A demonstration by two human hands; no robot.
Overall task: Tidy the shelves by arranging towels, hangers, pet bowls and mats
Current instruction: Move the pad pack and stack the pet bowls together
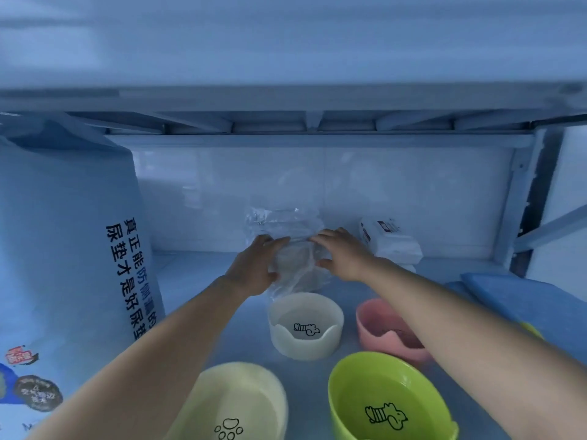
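At the back of the shelf stands a clear plastic-wrapped package (286, 227) holding something pale and round. My left hand (254, 268) grips its left side and my right hand (343, 254) grips its right side, thumbs underneath. In front of it sit a white pet bowl (305, 327) with a fishbone drawing, a pink bowl (386, 328) partly hidden by my right forearm, a green bowl (386, 398) and a pale yellow bowl (235, 404) with a paw print.
A big blue bag of pet pads (70, 249) fills the left side. A white wrapped pack (392, 246) stands at the back right. A blue mat (521, 296) lies at the right. The upper shelf (286, 100) hangs low overhead.
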